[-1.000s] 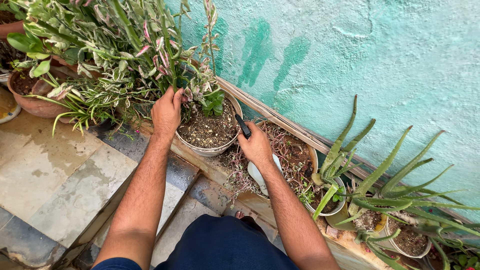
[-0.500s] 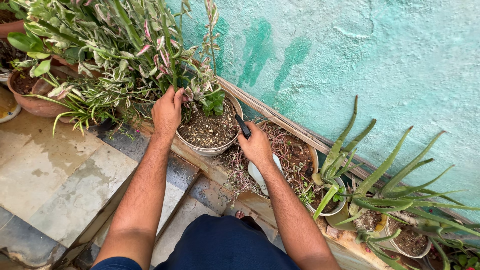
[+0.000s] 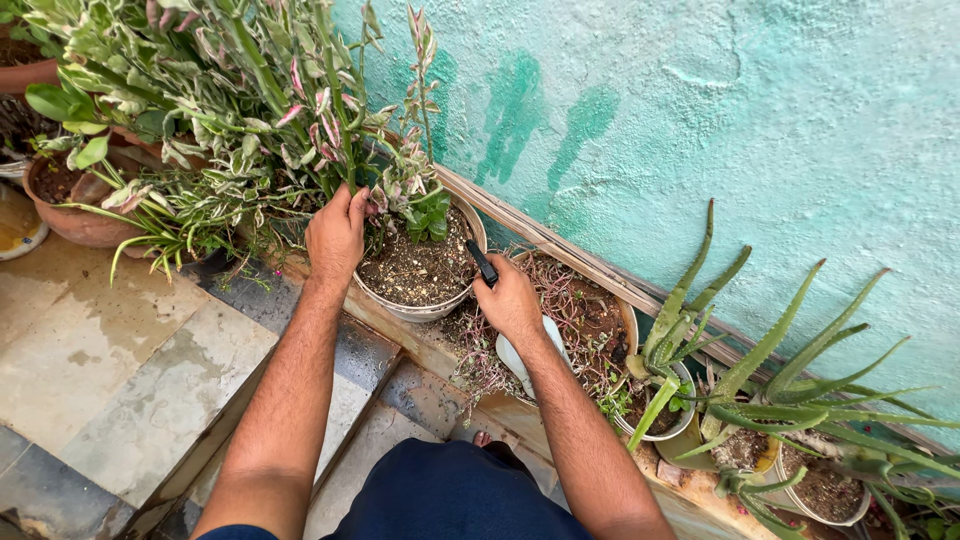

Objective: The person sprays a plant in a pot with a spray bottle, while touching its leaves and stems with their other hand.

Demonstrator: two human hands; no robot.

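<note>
View from above of a person crouched at a row of potted plants along a turquoise wall (image 3: 700, 110). The left hand (image 3: 336, 235) reaches into the foliage of a variegated plant (image 3: 250, 90) with green, cream and pink leaves; its fingers are curled around stems at the base of the plant, just above the rim of a white pot (image 3: 420, 305) filled with dark, crumbly soil (image 3: 420, 265). The right hand (image 3: 510, 298) is closed around a spray bottle (image 3: 520, 355) with a pale body, which shows below the wrist, and a black nozzle (image 3: 483, 264), which projects from between the fingers and points toward the soil at the right edge of the white pot. The bottle lies over a second, wider pot (image 3: 600, 320) carrying thin, trailing purplish stems, just beside the white pot on its right. Both pots stand on a low ledge (image 3: 400, 335) at the foot of the wall, its surface dark and wet. Farther right on the ledge are several aloe plants (image 3: 780, 370) in small containers, their long pointed leaves fanning toward the wall. At the upper left, a terracotta pot (image 3: 75, 215) stands near the variegated plant, partly hidden under grass-like striped leaves. The floor (image 3: 110, 350) below the ledge is paved with beige stone slabs, stained and damp in places. The person's dark blue clothing (image 3: 450, 495) fills the bottom centre, between the two forearms.
</note>
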